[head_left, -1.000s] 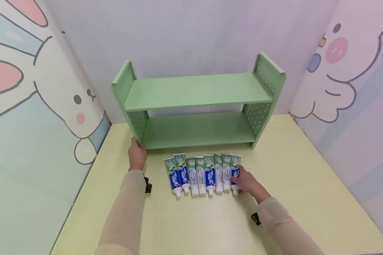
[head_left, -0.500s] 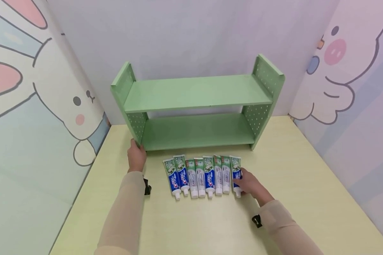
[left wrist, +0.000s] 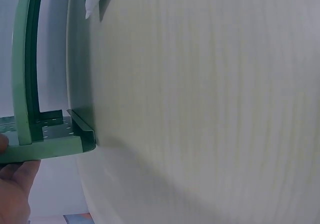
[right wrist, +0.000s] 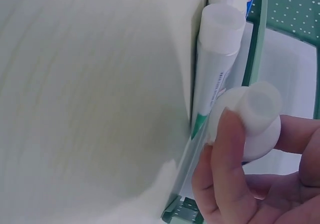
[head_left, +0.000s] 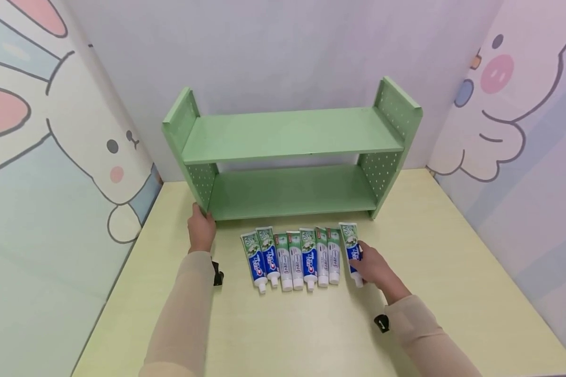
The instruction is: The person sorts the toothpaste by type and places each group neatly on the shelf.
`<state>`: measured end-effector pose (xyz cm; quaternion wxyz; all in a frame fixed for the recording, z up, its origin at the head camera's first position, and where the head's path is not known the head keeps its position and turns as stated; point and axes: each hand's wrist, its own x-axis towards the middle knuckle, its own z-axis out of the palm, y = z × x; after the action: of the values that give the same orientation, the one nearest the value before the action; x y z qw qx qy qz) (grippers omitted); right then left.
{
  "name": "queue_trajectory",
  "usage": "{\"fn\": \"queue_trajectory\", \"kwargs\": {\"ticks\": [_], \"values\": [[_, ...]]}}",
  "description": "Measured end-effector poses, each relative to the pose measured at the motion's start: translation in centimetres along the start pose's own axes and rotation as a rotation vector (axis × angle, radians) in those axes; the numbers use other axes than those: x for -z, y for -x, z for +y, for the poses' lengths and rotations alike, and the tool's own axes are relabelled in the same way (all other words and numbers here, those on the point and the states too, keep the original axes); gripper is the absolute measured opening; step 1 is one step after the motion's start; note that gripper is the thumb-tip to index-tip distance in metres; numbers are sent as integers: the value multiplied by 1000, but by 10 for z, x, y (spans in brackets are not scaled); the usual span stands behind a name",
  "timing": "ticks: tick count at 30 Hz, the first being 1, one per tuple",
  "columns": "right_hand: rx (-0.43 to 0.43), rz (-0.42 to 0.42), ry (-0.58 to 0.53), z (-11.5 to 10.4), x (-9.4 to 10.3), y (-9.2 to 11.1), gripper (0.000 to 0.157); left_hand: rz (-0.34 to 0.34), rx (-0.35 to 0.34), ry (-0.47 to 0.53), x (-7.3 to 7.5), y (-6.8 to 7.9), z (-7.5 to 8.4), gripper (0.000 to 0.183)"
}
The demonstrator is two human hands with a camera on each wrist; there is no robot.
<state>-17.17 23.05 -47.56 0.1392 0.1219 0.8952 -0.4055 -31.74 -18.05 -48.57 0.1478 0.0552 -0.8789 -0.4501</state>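
My right hand (head_left: 376, 266) grips a blue, green and white toothpaste tube (head_left: 349, 238), its white cap pointing toward me. In the right wrist view, my fingers (right wrist: 227, 156) curl around the cap end of that tube (right wrist: 260, 106). Far to the left, my left hand (head_left: 201, 230) holds the lower front corner of the green two-tier shelf (head_left: 292, 133). The left wrist view has that shelf's side panel (left wrist: 50, 148) between thumb and fingers (left wrist: 25, 174). Several other toothpaste tubes (head_left: 308, 256) lie side by side in front of the shelf, caps toward me.
The shelf stands on a pale wood-grain table (head_left: 283, 335), near the back wall (head_left: 283, 52). Perforated side panels (head_left: 382, 170) rise at both its ends. Cartoon-printed walls (head_left: 52, 225) flank the table left and right.
My right hand has drawn the rightmost toothpaste tube slightly right, away from the row, and the tube now tilts, its cap end to the right. My left hand has stayed at the shelf corner.
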Motion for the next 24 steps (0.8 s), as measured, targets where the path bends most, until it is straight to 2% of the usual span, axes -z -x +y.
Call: {"fn": "queue_trajectory", "kwargs": {"ticks": [14,24], "values": [[65,11,2,-16,16,5,66,14,5,-14,-1,1,1,36],[102,16,-25,-30,33,-7,64,22,3,-7,-3,2,1,35]]}}
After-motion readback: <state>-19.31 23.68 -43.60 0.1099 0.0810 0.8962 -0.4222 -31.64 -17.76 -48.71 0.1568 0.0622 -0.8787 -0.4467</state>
